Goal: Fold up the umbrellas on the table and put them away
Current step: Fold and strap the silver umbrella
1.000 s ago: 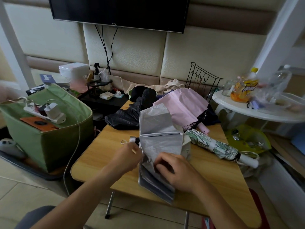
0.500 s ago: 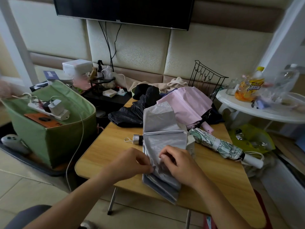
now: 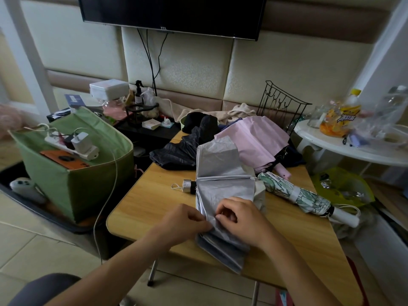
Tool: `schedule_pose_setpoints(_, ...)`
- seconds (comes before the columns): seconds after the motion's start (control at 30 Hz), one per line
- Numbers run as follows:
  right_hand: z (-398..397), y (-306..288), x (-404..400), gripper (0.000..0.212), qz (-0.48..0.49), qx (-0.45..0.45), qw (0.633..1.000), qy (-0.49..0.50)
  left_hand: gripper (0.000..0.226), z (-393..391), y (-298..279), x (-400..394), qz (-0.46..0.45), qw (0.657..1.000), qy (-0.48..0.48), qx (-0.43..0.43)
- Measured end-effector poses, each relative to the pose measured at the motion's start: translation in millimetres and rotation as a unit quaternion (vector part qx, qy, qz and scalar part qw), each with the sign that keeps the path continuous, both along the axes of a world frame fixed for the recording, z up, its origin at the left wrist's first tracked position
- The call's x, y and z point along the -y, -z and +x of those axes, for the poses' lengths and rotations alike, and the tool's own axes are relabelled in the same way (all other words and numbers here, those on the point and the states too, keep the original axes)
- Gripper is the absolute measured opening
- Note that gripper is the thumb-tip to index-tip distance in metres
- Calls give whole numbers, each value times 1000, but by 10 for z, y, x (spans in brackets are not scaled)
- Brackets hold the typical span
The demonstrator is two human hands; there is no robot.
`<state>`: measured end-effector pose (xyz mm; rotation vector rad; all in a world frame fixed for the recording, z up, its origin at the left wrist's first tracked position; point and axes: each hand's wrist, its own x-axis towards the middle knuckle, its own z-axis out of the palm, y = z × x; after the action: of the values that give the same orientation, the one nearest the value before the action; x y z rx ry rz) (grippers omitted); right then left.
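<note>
A silver-grey umbrella lies collapsed on the wooden table, its canopy loose and its handle end pointing left. My left hand pinches a fold of the grey fabric at its near left edge. My right hand pinches the same canopy just to the right. A floral green-and-white umbrella lies rolled and strapped to the right. A pink umbrella and a black umbrella lie unfolded at the table's far side.
A green fabric bin with a power strip and chargers stands left of the table, a cable hanging from it. A white round side table with bottles is at the right. A black wire rack stands behind the pink umbrella.
My left hand moved from near the umbrella's handle down to the near fabric, meeting my right hand. Both hands now pinch the grey canopy close together.
</note>
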<state>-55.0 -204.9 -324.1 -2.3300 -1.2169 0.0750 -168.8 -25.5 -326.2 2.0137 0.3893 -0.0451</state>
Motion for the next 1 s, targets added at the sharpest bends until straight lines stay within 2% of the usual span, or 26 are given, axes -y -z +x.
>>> schedule_pose_setpoints(0.2, 18, -14, 81, 12, -4, 3, 1000, 28, 14, 34, -9, -39, -5, 1000, 16, -1)
schedule_pose_setpoints(0.33, 68, -76, 228, 40, 14, 22, 992, 122, 13, 68, -39, -78, -1, 1000, 18, 21)
schedule_pose_setpoints(0.43, 139, -105, 370, 56, -35, -27, 973, 226, 12, 63, -85, -88, 1, 999, 29, 15)
schedule_pose_setpoints(0.5, 176, -115, 448, 59, -60, -121, 960, 247, 12, 72, -81, -114, 0, 1000, 29, 0)
schedule_pose_setpoints(0.6, 161, -174, 536, 52, -16, -346, 916, 203, 23, 76, -68, -131, 9, 999, 22, -23)
schedule_pose_setpoints(0.67, 134, -203, 584, 47, -23, -428, 892, 140, 22, 90, -56, -133, 12, 999, 22, -38)
schedule_pose_setpoints(0.73, 125, -206, 616, 41, -41, -468, 879, 81, 11, 96, -73, -126, 14, 998, 13, -56)
schedule_pose_setpoints(0.83, 115, -191, 636, 28, -73, -495, 865, 38, 34, 111, -51, -121, 14, 997, -11, -81)
schedule_pose_setpoints(1.0, 113, -142, 644, 17, -90, -494, 864, 23, 27, 100, 7, -74, 55, 994, -3, -94)
